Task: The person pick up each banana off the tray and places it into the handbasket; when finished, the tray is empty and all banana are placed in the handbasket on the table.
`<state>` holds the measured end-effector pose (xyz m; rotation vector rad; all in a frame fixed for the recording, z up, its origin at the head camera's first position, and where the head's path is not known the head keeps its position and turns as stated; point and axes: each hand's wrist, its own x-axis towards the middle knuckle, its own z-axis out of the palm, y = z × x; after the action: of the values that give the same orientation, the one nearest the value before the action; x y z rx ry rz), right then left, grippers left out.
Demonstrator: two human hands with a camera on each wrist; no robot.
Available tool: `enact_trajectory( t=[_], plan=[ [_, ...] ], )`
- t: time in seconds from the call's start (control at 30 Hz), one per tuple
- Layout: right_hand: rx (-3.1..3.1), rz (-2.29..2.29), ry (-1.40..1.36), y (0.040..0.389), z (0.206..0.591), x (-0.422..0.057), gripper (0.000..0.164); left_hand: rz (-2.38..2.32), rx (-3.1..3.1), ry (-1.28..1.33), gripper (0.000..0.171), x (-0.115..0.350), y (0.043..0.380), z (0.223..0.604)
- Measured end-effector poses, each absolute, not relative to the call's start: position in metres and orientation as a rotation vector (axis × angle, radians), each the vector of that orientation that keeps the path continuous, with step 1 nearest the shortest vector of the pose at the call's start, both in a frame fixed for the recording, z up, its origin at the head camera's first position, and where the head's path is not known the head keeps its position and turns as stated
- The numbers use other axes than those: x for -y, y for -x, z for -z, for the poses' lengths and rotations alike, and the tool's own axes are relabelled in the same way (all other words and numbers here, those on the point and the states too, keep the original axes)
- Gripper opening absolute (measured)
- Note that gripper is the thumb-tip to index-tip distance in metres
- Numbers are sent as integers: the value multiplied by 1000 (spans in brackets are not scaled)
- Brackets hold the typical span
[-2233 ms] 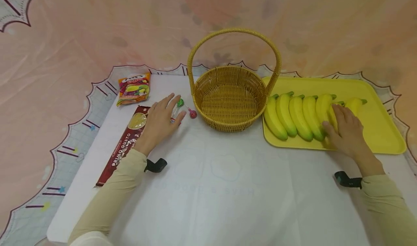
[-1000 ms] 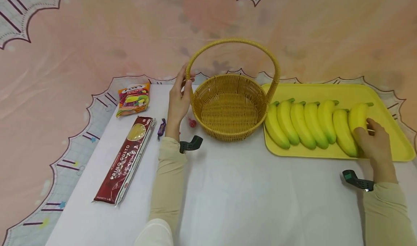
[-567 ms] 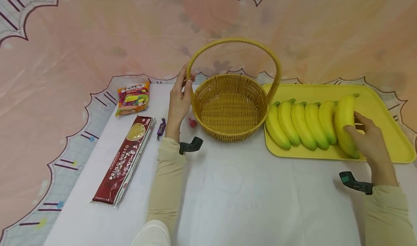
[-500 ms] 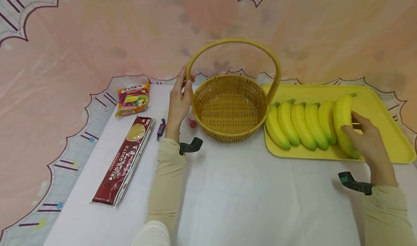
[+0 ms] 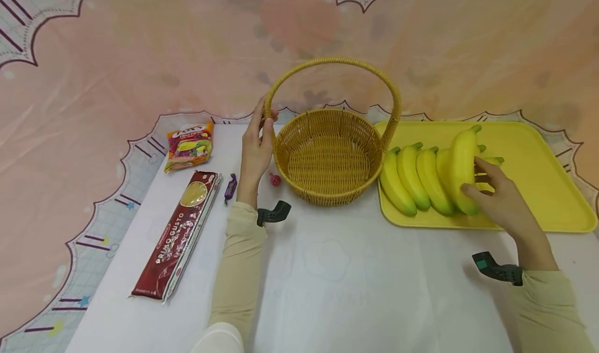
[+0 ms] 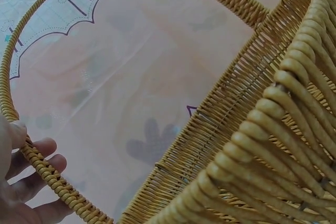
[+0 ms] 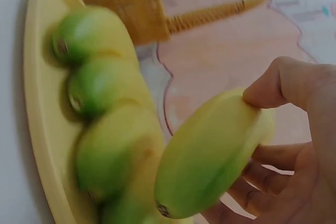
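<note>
Looks barely begun on the white surface (image 5: 318, 301). Shows, just beside a yellow tray (image 5: 538, 147), a wicker basket (image 5: 329, 198) with no contents visible. Holds its handle (image 5: 334, 61) between thumb and fingers of the left hand (image 5: 255, 153). Leaves a row of bananas (image 5: 427, 179) in the tray; grips one banana (image 5: 462, 171), seemingly lifted above them, in fingers of the right hand (image 5: 500, 199). Hides some behind it; blurs others up close.

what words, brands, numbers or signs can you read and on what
"PRIMO GUSTO": red pack
"SPAGHETTI": red pack's near end, tiny; number after it unclear
"FRUITS": orange bag; brand above it unclear
Too small or faint to read: other print on both, anything on the purple sweet, marks on the table
</note>
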<state>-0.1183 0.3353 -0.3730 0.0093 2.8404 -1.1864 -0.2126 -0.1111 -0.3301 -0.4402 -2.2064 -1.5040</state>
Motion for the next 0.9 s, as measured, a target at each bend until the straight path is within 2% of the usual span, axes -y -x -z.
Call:
enact_trajectory(
  t=[0.37,0.53,0.9],
  plan=[
    [-2770,1312,364,109,363,-281,71,1456,2189,418,44,104,211,330],
    [-2722,1285,507,109,357,-260,72,1446,2180,396,45,109,223,345],
    [-2705,1203,593,131,353,-208,67,1435,2203,384,48,114,235,360]
  ],
)
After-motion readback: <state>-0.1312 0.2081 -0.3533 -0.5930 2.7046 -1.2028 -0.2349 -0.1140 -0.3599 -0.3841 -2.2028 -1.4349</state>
